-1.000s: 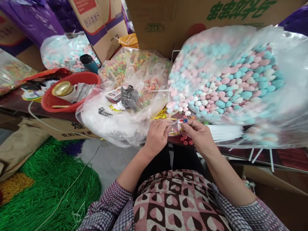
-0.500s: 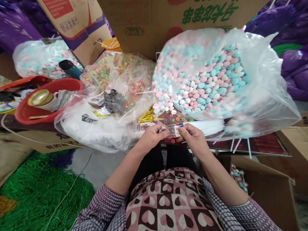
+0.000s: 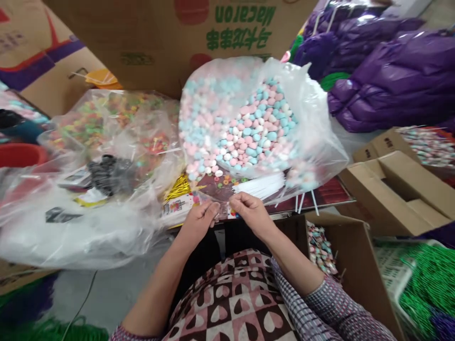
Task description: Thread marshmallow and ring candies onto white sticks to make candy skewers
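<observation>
Both hands pinch a small clear packet (image 3: 224,210) at the table's (image 3: 333,192) front edge, the left hand's (image 3: 202,217) and right hand's (image 3: 251,214) fingertips closed on it. Since the earlier frame, the view has swung right: the red bowl (image 3: 22,155) is nearly cut off; purple bags (image 3: 394,90) show more fully.

Big bags of sweets (image 3: 313,111), open cartons (image 3: 362,265) and purple sacks (image 3: 384,80) show a packing workshop.

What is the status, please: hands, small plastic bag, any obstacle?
Left hand and right hand both pinching small printed plastic bag. White sticks and large bag of pastel sweets beyond the hands. No obstacle seen between hands.
</observation>
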The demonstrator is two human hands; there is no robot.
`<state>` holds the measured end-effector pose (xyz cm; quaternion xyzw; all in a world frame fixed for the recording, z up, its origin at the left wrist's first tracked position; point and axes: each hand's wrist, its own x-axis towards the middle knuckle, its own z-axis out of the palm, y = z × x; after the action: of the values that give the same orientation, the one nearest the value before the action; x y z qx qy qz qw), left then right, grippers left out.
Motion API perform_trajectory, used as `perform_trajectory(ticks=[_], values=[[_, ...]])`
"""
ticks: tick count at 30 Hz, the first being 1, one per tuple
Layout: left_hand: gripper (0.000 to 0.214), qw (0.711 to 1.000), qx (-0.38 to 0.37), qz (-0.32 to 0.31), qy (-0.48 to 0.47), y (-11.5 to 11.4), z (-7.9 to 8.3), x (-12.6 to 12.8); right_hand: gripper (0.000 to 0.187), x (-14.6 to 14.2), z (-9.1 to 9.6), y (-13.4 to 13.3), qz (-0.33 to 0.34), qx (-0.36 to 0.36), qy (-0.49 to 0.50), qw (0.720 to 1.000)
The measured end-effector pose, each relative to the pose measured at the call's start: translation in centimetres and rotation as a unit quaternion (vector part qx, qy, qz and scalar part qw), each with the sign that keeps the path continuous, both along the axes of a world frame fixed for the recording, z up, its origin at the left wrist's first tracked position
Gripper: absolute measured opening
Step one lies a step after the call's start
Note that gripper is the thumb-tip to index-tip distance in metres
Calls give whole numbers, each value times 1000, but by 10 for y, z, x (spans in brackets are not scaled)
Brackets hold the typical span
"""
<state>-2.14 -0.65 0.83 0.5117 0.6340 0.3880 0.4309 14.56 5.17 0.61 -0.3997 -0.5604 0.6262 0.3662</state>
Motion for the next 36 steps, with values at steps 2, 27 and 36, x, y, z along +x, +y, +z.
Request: perform_trajectory(ticks=[2,27,36], values=[[42,1000,0,-2,-12,2,-1,1,30,2,-1,0,12,-15,19,1000],[35,986,31,102,-129,13,-15,22,24,187,-10,54,-208,109,-616,752],[27,973,62,123,-183,15,-13,24,33,222,-10,45,-350,116,-540,757]])
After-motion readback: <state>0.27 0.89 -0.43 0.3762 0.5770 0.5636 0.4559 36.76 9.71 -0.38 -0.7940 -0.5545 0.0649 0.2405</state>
